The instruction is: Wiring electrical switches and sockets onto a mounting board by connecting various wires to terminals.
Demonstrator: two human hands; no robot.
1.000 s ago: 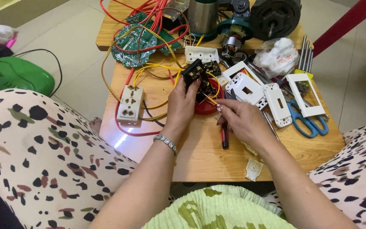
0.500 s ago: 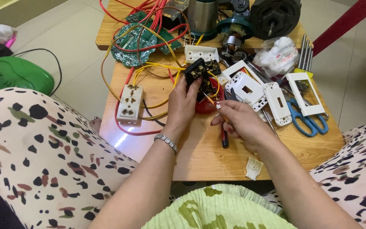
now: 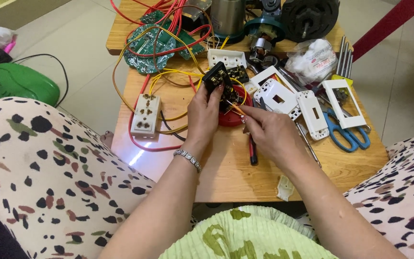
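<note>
since before, the right hand (image 3: 270,133) has lifted off the table (image 3: 226,172), pinching a screwdriver (image 3: 235,109) at the black socket (image 3: 220,81) gripped by the left hand (image 3: 204,114) above the red disc (image 3: 233,119). a slip could jab fingers.

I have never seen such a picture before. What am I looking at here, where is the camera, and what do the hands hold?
The camera sits on a person's head and looks down at their two bare hands over a small wooden table. The left hand holds up a black socket part with yellow wires. The right hand brings a thin tool to it. Around lie a white socket block, white cover plates, blue scissors, green circuit boards and a dark motor.
</note>
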